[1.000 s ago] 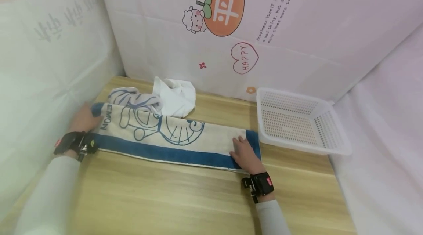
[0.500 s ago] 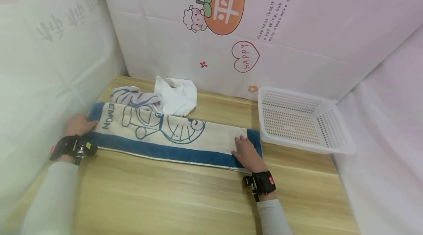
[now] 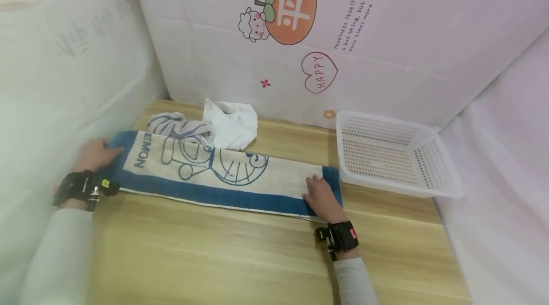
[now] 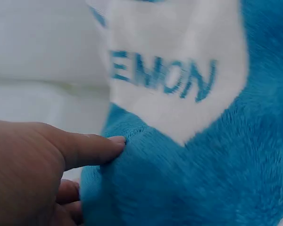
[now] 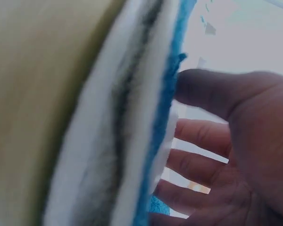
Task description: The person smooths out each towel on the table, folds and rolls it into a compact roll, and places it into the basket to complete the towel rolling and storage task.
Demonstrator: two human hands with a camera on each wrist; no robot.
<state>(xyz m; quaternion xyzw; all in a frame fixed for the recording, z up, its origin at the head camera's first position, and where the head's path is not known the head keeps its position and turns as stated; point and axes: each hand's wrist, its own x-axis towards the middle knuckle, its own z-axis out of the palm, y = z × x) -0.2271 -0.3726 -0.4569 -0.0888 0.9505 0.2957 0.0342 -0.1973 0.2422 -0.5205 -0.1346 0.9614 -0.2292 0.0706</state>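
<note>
A folded white-and-blue towel (image 3: 283, 176) with a blue cartoon outline and the letters EMON lies lengthwise across the table. My left hand (image 3: 96, 155) pinches its blue left end, which is lifted and bent; in the left wrist view the thumb (image 4: 104, 148) lies on top with fingers behind the edge. On the right end, my right hand (image 3: 323, 200) rests with its fingers spread over the cloth. From the right wrist view, layered towel edges (image 5: 146, 122) show beside that hand's thumb (image 5: 203, 89).
Behind the towel's left half lie a crumpled striped cloth (image 3: 182, 126) and a crumpled white cloth (image 3: 236, 124). A white perforated plastic basket (image 3: 399, 188) stands at the right, close to the towel's end. White printed curtains (image 3: 206, 57) enclose the wooden table (image 3: 236, 257).
The left hand has moved outward to the left, drawing the towel's left end out so more of its blue border shows. My right hand has stayed nearly in place on the towel.
</note>
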